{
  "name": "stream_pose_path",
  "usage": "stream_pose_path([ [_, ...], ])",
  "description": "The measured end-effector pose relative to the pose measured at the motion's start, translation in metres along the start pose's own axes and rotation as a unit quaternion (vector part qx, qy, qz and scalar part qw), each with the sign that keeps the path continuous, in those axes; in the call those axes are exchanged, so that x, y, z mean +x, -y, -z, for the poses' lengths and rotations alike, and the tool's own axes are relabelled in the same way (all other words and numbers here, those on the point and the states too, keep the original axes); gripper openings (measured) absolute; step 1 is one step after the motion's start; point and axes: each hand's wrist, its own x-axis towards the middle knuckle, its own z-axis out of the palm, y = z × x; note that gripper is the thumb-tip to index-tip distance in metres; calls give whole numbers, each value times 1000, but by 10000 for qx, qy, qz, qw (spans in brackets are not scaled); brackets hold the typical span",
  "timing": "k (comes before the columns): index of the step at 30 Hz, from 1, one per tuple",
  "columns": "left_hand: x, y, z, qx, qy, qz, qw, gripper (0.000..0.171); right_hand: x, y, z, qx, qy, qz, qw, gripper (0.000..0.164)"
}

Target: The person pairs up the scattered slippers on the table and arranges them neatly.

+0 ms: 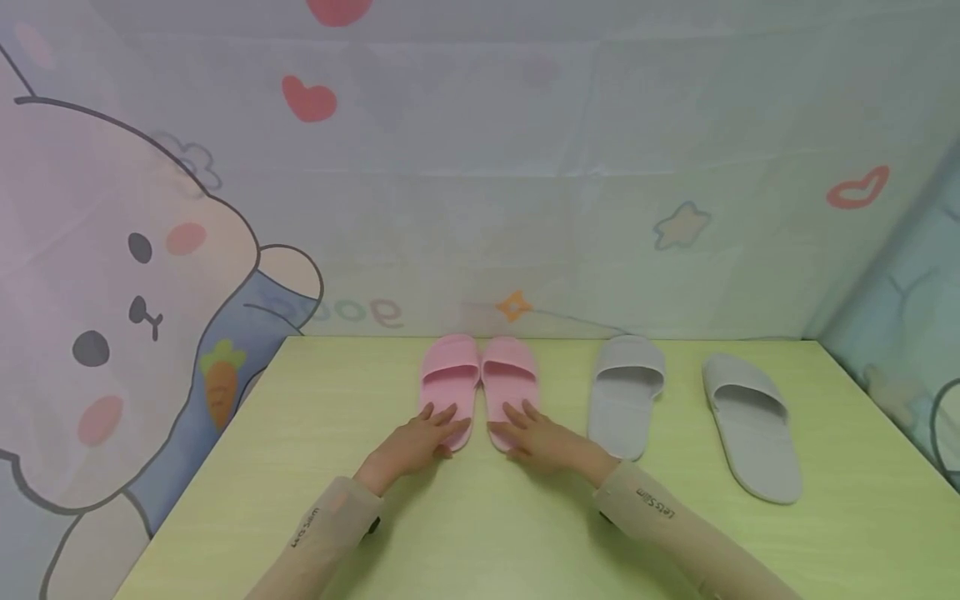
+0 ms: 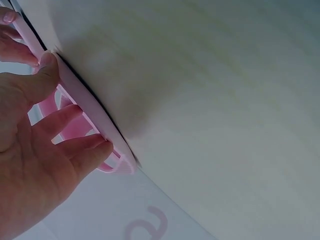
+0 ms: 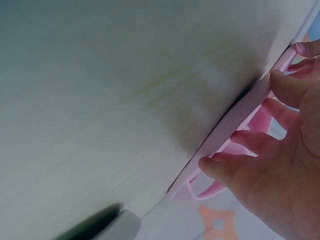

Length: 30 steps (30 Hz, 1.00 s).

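Observation:
Two pink slippers stand side by side at the back edge of the table, toes toward the wall cloth. My left hand (image 1: 416, 442) rests on the heel part of the left pink slipper (image 1: 450, 379), fingers spread over its insole. In the left wrist view its thumb (image 2: 47, 70) touches the slipper's edge. Likewise, my right hand (image 1: 536, 437) lies on the heel part of the right pink slipper (image 1: 510, 379) with fingers spread. The right wrist view shows its thumb (image 3: 287, 89) against the sole's edge. Both slippers lie flat, their inner sides close together at the toes.
To the right lies a grey slipper (image 1: 624, 417), toe toward the wall, near my right wrist. A second grey slipper (image 1: 757, 446) lies farther right, turned at an angle. The yellow-green table (image 1: 330, 400) meets a printed wall cloth (image 1: 465, 208) at the back.

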Motion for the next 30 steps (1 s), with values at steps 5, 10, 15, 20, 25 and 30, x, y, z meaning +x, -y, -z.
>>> stream_pose_path([
  [5,0,0,0,-33,0,46,10000,47,0,2,1,94,37,-73,9999,46],
  [10,-1,-2,0,6,-30,36,10000,47,-1,2,1,84,46,-90,9999,47],
  [15,-1,-3,1,73,-66,-14,10000,46,-4,1,2,96,14,23,10000,47],
  [20,-4,-6,3,90,-67,-65,9999,45,-9,1,2,195,15,52,9998,47],
  [25,-7,-7,4,48,-31,-76,10000,46,-14,-2,1,185,-43,66,9998,46],
  [30,-9,-10,3,-49,60,-21,10000,44,-22,-4,1,99,-106,219,9997,44],
])
